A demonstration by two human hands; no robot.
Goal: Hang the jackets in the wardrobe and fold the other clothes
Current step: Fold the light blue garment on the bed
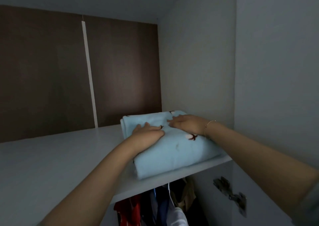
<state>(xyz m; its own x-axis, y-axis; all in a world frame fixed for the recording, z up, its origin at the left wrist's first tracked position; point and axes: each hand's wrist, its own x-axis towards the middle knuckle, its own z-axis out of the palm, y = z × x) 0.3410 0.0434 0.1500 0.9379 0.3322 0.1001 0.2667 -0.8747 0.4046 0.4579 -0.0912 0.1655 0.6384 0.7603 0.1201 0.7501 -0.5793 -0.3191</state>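
Folded light-blue garment point(172, 144) with small dark-and-white motifs lies on white wardrobe shelf point(51, 165), near right side wall. Left hand point(146, 134) flat on top, fingers straight. Right hand point(186, 123) flat beside it, thin bracelet point(208, 129) on wrist. Brown back panel point(43, 70) behind. Hanging clothes point(155, 206) below shelf: red, dark blue, white, tan. Door hinge point(229, 193) lower right.

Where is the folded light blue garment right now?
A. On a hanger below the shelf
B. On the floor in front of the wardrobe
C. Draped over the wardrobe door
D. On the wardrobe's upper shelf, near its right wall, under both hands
D: the folded light blue garment lies on the shelf close to the right wall, with the left hand and right hand resting flat on top of it.
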